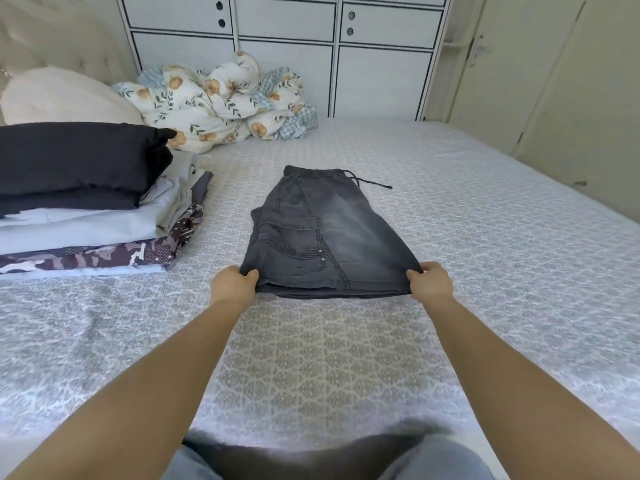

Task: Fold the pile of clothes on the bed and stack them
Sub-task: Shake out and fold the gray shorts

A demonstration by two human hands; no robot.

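Shorts (332, 233) in grey denim lie flat mid-bed, already halved lengthwise, waistband far from me, hem near. My left hand (232, 285) and right hand (429, 282) each pinch a hem corner, fingers curled round the cloth. I judge the cross-fold is in hand — next I'd carry the hem up to the waistband, keeping corners level. The stack (86, 209) sits well left; the bed (502, 254) is bare to the right, the drawstring (372, 182) trailing that way.
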